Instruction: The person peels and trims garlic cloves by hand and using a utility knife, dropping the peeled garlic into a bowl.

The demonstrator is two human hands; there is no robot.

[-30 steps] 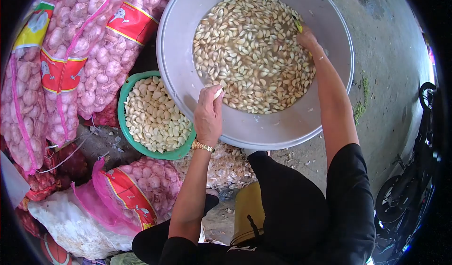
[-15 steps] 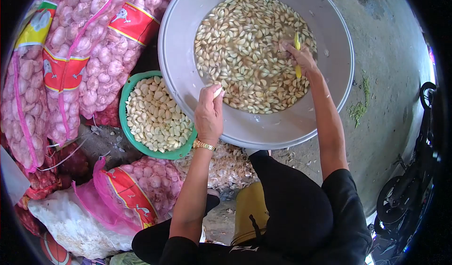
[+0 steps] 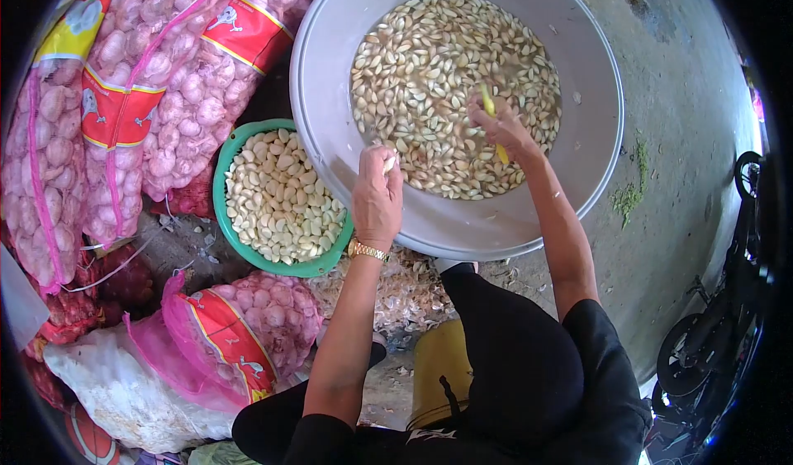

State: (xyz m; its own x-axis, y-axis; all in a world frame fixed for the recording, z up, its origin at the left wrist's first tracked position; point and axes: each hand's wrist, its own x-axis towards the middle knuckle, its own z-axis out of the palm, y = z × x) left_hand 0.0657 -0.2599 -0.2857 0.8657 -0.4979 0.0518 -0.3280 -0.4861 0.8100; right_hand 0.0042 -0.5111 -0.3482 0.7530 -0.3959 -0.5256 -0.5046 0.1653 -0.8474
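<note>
My left hand (image 3: 378,196), with a gold watch at the wrist, is closed around a pale garlic clove (image 3: 390,163) over the near left rim of a big grey basin (image 3: 462,235). Many garlic cloves (image 3: 429,77) lie in brownish water inside it. Over the right part of the water, my right hand (image 3: 505,129) is closed on a yellow-handled tool (image 3: 488,100), probably a knife; its blade cannot be made out. Left of the basin, a green basket (image 3: 221,186) holds peeled white cloves (image 3: 285,196).
Pink mesh sacks of garlic bulbs (image 3: 198,93) fill the left side. A smaller sack (image 3: 273,308) and a white sack (image 3: 132,386) lie lower left. Garlic skins (image 3: 396,291) cover the floor below the basin. A motorcycle (image 3: 702,341) stands at the right edge.
My right hand has moved left over the water with the yellow tool, which is tilted more. My left hand has shifted slightly right, still closed on the clove. The whole view has shifted a little.
</note>
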